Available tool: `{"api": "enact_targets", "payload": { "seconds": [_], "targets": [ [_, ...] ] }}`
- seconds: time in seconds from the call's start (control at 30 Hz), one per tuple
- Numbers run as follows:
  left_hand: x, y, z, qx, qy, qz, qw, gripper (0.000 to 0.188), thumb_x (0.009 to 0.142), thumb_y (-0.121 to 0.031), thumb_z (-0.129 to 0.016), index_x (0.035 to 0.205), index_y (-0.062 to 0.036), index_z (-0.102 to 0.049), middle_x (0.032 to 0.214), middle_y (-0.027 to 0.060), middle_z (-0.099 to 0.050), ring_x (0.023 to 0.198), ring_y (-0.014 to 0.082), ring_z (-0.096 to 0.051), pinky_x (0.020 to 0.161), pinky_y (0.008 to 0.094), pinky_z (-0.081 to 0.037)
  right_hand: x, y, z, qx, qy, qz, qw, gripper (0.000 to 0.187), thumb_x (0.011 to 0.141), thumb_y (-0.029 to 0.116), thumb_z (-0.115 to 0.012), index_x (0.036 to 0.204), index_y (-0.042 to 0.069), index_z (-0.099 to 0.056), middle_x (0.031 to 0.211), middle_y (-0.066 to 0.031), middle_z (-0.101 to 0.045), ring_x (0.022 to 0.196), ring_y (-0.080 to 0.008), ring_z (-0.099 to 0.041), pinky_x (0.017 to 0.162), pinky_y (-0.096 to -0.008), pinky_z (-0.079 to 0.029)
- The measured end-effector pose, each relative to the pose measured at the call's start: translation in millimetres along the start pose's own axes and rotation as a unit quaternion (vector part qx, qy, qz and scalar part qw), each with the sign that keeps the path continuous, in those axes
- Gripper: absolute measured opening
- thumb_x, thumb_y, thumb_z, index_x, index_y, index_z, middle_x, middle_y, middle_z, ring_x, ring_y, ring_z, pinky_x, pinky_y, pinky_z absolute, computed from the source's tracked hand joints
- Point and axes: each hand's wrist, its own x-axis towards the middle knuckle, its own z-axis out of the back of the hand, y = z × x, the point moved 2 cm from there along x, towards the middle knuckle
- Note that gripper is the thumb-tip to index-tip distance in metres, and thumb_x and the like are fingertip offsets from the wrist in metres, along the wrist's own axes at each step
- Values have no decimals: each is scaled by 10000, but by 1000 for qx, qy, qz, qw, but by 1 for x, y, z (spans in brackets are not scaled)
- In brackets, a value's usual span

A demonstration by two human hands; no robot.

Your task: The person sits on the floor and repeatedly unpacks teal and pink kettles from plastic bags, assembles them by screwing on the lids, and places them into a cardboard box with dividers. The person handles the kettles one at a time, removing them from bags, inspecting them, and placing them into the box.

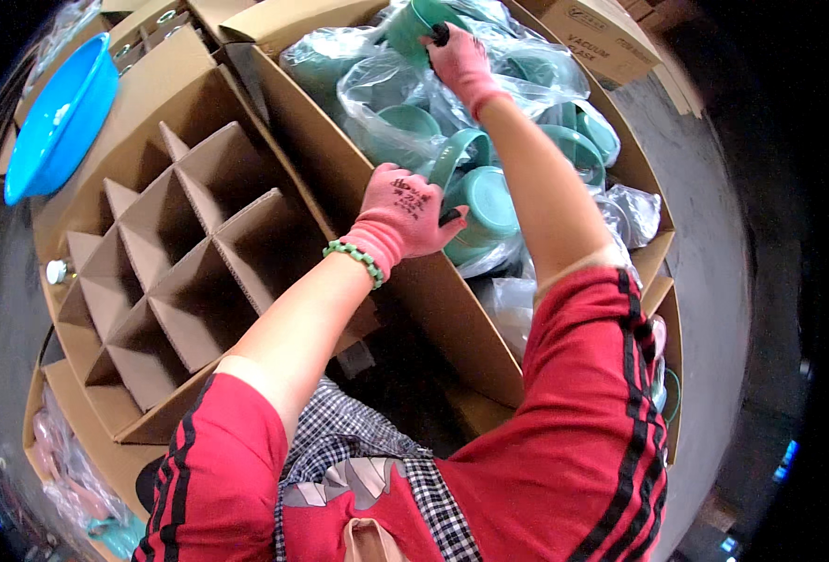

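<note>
My right hand (461,66), in a pink glove with dark fingertips, is closed on the rim of a green cylindrical container (413,30) at the far end of a large carton (391,211). Clear plastic bags (377,103) lie around that container. My left hand (403,208), in a matching glove with a green beaded band at the wrist, is at the carton's left edge. Its fingers curl beside the looped handle (454,155) of a green jug (482,201) and appear closed on it, though the fingertips are partly hidden.
To the left stands a carton with cardboard dividers (180,244). A blue basin (63,117) sits beyond it. Another closed carton (592,37) is at the far right. Bagged pink and green items (68,468) lie at the lower left. Grey floor (705,281) runs along the right.
</note>
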Motion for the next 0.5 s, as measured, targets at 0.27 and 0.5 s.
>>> {"api": "enact_targets", "payload": {
  "seconds": [0.27, 0.5],
  "targets": [
    [-2, -1, -7, -7, -93, -30, 995, 374, 695, -417, -530, 535, -80, -555, 574, 94, -567, 587, 244, -555, 639, 337, -400, -154, -160, 135, 361, 75, -205, 907, 190, 714, 156, -528, 871, 50, -510, 746, -81, -576, 651, -195, -547, 590, -281, -463],
    [-1, -7, -2, 42, -47, -27, 998, 423, 722, -460, -480, 574, -82, -601, 601, 90, -590, 604, 233, -573, 625, 333, -392, -167, -244, 98, 540, 41, -418, 729, 105, 701, 140, -495, 754, 80, -427, 662, -66, -438, 576, -225, -451, 602, -336, -438]
  ]
}}
